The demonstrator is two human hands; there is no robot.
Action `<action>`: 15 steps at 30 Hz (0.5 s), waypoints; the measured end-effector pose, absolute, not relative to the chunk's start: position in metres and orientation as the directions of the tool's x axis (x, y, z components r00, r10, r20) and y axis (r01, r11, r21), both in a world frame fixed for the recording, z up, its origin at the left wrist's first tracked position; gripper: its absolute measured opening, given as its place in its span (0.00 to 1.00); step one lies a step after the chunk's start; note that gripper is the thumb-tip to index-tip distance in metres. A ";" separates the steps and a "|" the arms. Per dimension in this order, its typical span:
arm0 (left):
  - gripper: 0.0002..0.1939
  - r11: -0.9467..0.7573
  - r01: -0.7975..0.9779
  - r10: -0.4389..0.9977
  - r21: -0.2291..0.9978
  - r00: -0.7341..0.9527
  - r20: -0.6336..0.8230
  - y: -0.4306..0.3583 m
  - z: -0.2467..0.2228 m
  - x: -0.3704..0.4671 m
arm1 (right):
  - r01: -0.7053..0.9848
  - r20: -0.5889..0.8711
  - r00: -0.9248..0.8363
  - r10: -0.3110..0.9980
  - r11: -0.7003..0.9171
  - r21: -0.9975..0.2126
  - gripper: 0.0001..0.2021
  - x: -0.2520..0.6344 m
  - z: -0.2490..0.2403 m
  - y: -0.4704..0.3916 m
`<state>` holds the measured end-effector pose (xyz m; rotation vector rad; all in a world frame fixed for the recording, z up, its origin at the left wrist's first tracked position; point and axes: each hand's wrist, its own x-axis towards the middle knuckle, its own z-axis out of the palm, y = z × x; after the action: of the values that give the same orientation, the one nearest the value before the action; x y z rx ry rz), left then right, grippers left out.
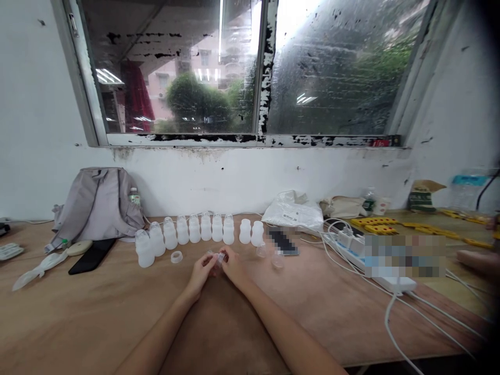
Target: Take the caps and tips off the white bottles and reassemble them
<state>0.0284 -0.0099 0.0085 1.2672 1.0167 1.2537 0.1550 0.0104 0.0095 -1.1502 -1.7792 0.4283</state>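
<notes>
Both hands meet over the middle of the wooden table (128,317). Between their fingertips is a small clear plastic piece (221,257). My left hand (202,272) pinches its left side and my right hand (233,264) grips its right side. Behind them stands a row of several white bottles (194,229), many with clear caps. Two white bottles without clear caps (245,232) are at the row's right end. A translucent ring (176,257) lies left of my hands. To the right are a clear dome-shaped cap (261,251) and another clear piece (277,261).
A grey backpack (97,203), black phone (91,256) and plastic wrapper (41,271) are at left. At right are a white bag (295,210), another phone (284,241), a power strip (394,280) with cables, yellow parts (375,225) and another person's hand (476,260).
</notes>
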 end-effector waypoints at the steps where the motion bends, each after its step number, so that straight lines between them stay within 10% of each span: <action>1: 0.22 -0.107 -0.093 0.988 0.990 0.105 0.117 -0.011 0.009 0.028 | 0.508 0.519 -0.117 0.847 0.500 -0.701 0.06 0.154 0.010 0.010; 15: 0.18 -0.224 -0.212 0.966 0.951 0.084 0.246 -0.008 0.011 0.024 | 0.109 0.375 -0.158 0.913 0.394 -0.913 0.08 0.156 0.005 0.018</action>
<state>0.0235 -0.0077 0.0105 1.2744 0.8558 1.3861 0.1558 0.0182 0.0047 -0.9367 -1.5705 0.9316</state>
